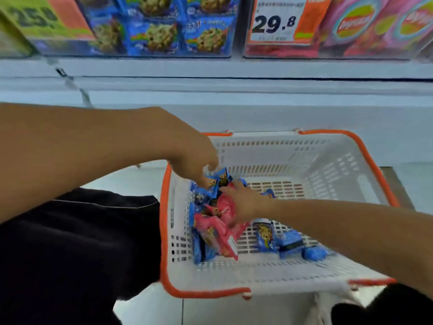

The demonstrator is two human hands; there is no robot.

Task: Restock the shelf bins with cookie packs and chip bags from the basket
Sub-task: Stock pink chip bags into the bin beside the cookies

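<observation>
While reaching into the basket [351, 160], pinched a blue cookie pack [221, 178] by its top edge with the left hand [187, 156], fingertips curled onto it. Laid the right hand [243, 205] across the pink chip bag [218, 221]; too blurred there to tell whether gripping or merely touching. Best done one kind per hand: cookie pack lifted straight up, clear of the heap; chip bag taken by its seal and not squeezed, being probably puffy and fragile. Held in the basket: blue packs and pink bags heaped against the left wall, plus loose packs [266, 235] flat on the floor nearer the front. Stood above, well apart: cookie bin [159, 31], stocked with blue packs, and chip bin [375, 26], stocked with pink bags, beside a price tag [276, 22].
</observation>
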